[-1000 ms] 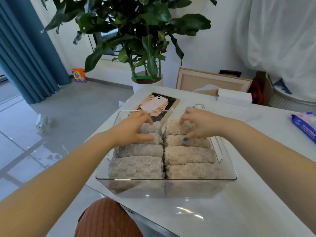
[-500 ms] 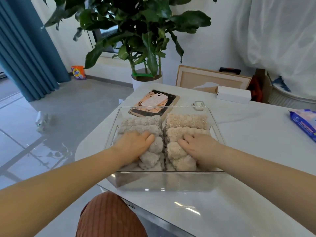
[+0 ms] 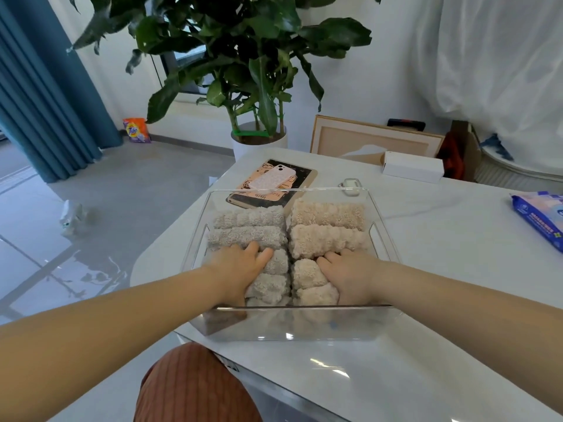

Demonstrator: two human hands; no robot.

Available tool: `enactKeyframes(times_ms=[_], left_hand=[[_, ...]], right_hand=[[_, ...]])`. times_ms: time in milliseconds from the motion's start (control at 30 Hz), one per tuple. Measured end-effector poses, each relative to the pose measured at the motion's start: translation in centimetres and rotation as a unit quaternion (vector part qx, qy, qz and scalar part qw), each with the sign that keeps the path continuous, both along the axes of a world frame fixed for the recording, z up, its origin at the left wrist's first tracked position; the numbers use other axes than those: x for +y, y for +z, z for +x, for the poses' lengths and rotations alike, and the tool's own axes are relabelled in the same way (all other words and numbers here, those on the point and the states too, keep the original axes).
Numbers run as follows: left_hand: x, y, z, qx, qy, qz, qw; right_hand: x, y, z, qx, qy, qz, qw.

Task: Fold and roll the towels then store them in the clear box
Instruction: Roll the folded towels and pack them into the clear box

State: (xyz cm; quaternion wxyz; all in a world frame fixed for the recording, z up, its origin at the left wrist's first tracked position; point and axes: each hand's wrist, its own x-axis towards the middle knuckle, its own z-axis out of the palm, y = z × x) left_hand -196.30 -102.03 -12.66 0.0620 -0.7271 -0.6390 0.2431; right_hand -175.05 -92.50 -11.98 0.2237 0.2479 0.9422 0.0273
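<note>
Inside the clear plastic box (image 3: 304, 325) on the white worktop (image 3: 441, 269), I see the left hand (image 3: 240, 269) and right hand (image 3: 350, 273) pressing open-palmed on rolled beige towels (image 3: 327, 213).

Bright, even daylight fills the room. Window reflections glare on the glossy floor (image 3: 76, 263) left of the box (image 3: 289, 324), and small glints sit on the table (image 3: 329, 370) just in front of it. Shadows are soft and faint. Wide-angle distortion bends the curtain (image 3: 39, 86) far left of the box. Detail is slightly soft throughout.
</note>
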Motion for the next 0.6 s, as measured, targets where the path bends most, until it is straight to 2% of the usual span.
enactKeyframes(times_ms=[67, 133, 167, 233, 300, 333, 367, 500, 600], left_hand=[[0.4, 0.4, -0.1, 0.018, -0.004, 0.021, 1.0], [0.2, 0.4, -0.4, -0.001, -0.011, 0.03, 0.999], [-0.1, 0.3, -0.7, -0.035, -0.009, 0.02, 0.999], [-0.9, 0.4, -1.2, -0.133, 0.013, -0.027, 0.991], [-1.5, 1.1, -1.5, -0.226, 0.058, -0.087, 0.968], [-1.5, 1.4, -1.6, -0.249, 0.077, -0.105, 0.96], [-1.5, 1.4, -1.5, -0.244, 0.083, -0.108, 0.96], [-1.0, 0.5, -0.1, -0.106, 0.095, -0.029, 0.989], [-0.8, 0.3, 0.4, -0.141, 0.132, -0.01, 0.981]], right_hand=[[0.0, 0.0, -0.4, 0.034, 0.043, 0.068, 0.996], [0.1, 0.0, -0.5, 0.048, 0.052, 0.087, 0.994], [0.2, 0.1, -0.5, 0.04, 0.04, 0.064, 0.996], [0.8, 0.3, 0.0, 0.005, -0.019, -0.049, 0.999], [1.2, 0.7, 0.6, -0.023, -0.079, -0.159, 0.984], [1.3, 0.9, 0.8, -0.03, -0.093, -0.184, 0.978], [1.2, 0.9, 0.8, -0.035, -0.097, -0.188, 0.977], [-0.4, 0.4, 0.7, -0.032, -0.086, -0.114, 0.989], [-0.4, 1.7, 1.3, -0.024, -0.11, -0.14, 0.984]])
